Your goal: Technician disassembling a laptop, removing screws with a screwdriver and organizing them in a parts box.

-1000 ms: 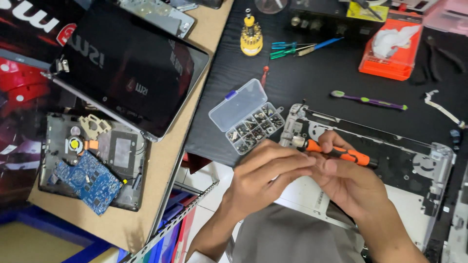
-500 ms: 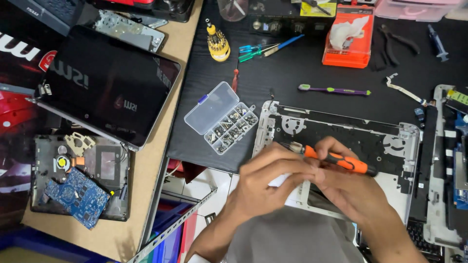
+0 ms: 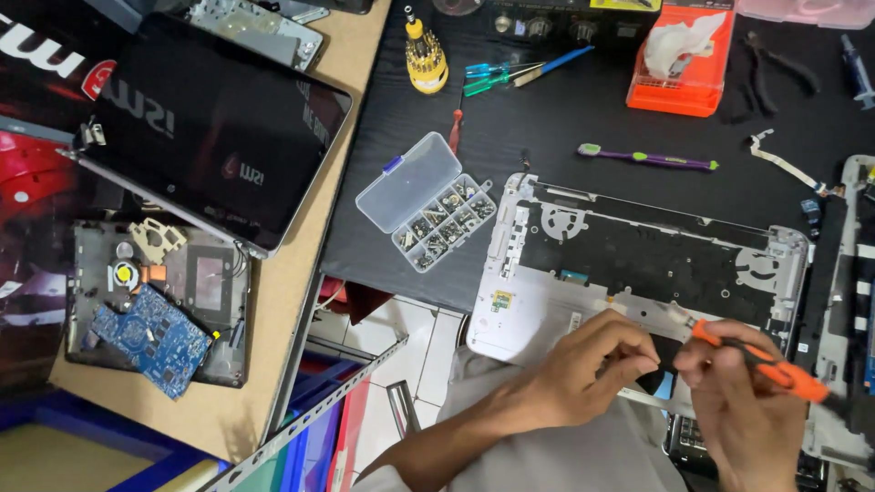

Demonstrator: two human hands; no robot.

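Note:
An opened silver laptop chassis (image 3: 538,314) lies on the black desk with its dark inner side up. My right hand (image 3: 743,415) grips an orange-handled screwdriver (image 3: 775,369), whose metal tip points up-left over the chassis's near edge. My left hand (image 3: 592,374) rests just left of it. Its fingers are curled together at the dark opening in the near edge, and whether they pinch anything small is hidden. A clear compartment box of screws (image 3: 428,210) stands open to the left of the chassis.
A black laptop lid (image 3: 210,128) and a base with a blue circuit board (image 3: 150,337) lie on the wooden table at left. At the back are a yellow bit holder (image 3: 425,59), loose screwdrivers (image 3: 510,75), an orange case (image 3: 679,64), a purple brush (image 3: 647,159) and pliers (image 3: 775,59).
Both hands and the screwdriver have moved from the chassis's upper left part to its near edge. My left fingers have left the screwdriver's tip. The camera view has shifted.

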